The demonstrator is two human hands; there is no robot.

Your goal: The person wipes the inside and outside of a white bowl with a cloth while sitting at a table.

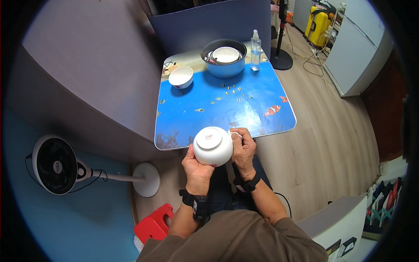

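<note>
White bowl [214, 153]: just off the near edge of the blue table [183, 118], above our lap; mouth turned away from us, foot ring [209, 138] facing up.
L hand [197, 169]: cupped on the bowl's near left side, closed firmly enough to carry the wt; fingers underneath are hidden, so can't tell their spread.
R hand [244, 150]: at the bowl's right side, thumb & fingers pinched on a white cloth [236, 134] (maybe tissue, only a scrap shows).
Rubbing, as we judge it: steady w/ L, work w/ R; press the cloth flat, go round the wall in short overlapping strokes, then the foot ring.
Turning: rotate in small steps, R side supported whenever L regrips.
Slip risk: smooth surface, prob. slick if damp; we'd do better working over the table, so any drop is short.
Table, far side: 2nd bowl [181, 76] left, blue pot [223, 70] mid, spray bottle [255, 59] right; all well apart from our hands, so there's rm.
</note>
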